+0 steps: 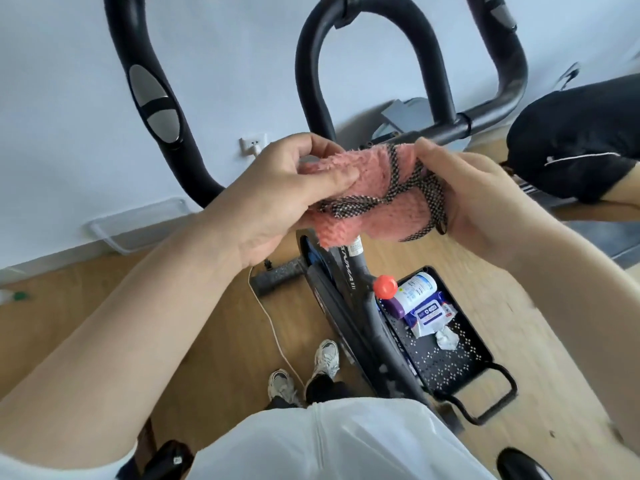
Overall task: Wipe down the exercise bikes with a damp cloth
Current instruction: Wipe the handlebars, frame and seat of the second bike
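A pink fluffy cloth [367, 188] with a black-and-white woven trim is bunched between both hands, above the bike's frame. My left hand [277, 199] pinches its left end, thumb on top. My right hand [481, 202] grips its right end, where the trim loops down. The black exercise bike's handlebars [311, 84] curve up behind the cloth, with silver grip pads on the left bar [156, 105]. The bike's frame [349, 296] with a red knob [385, 286] runs down below the hands.
A black perforated basket [460, 362] on the wooden floor to the right of the frame holds a white bottle, a wipes pack and a crumpled tissue. A white cord [273, 327] trails over the floor from a wall socket. Another person's dark-clothed arm [581, 140] is at the right.
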